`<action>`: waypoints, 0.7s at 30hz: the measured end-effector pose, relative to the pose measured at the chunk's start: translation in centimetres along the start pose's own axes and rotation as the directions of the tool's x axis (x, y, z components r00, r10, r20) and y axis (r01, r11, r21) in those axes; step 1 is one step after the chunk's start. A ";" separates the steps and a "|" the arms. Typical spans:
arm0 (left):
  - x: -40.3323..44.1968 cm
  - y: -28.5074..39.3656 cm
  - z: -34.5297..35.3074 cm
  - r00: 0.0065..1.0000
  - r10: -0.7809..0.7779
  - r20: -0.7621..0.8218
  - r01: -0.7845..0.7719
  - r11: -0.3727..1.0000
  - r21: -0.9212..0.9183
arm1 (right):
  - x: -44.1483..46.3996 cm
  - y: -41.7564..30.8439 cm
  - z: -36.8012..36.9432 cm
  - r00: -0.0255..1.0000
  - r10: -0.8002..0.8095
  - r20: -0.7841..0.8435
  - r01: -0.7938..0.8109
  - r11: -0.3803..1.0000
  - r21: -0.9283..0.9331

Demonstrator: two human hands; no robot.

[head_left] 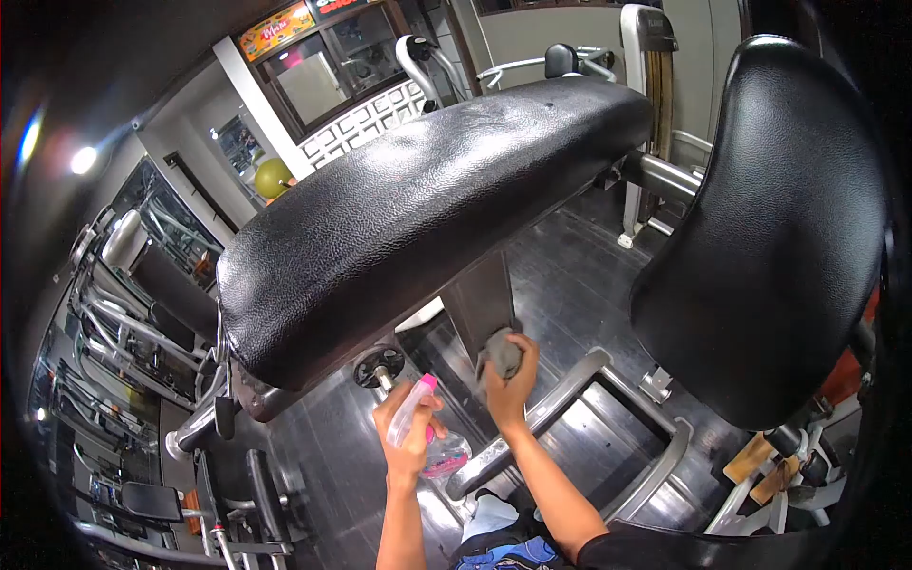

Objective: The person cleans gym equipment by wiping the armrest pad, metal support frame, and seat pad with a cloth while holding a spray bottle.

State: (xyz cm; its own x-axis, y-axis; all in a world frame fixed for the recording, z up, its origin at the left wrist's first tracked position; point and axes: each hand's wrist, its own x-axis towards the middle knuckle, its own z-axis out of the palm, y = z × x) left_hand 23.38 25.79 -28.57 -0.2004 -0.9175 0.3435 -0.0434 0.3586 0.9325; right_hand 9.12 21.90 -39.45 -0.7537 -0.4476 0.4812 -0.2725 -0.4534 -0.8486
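My left hand is wrapped round a clear spray bottle with a pink nozzle tip and some pink on its lower part. To the right of it, my right hand holds a grey cloth against the grey metal upright of the machine. Above both hands stretches a long black padded cushion. A second black pad stands at the right.
A grey metal frame lies low beside my right forearm. Black weight plates sit on a bar left of the upright. More gym machines line the left side. A green ball is in the background.
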 end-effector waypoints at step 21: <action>-1.0 -1.5 -0.5 0.998 -0.051 0.026 0.051 0.999 0.019 | 3.4 1.8 -0.5 0.961 0.277 0.006 -0.277 0.960 0.030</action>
State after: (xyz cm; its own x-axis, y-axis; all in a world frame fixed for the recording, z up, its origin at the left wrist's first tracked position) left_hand 24.10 26.06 -30.21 -0.2234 -0.9299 0.2923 -0.0724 0.3149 0.9463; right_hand 5.81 19.95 -39.45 -0.7959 -0.5607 0.2284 -0.0347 -0.3344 -0.9418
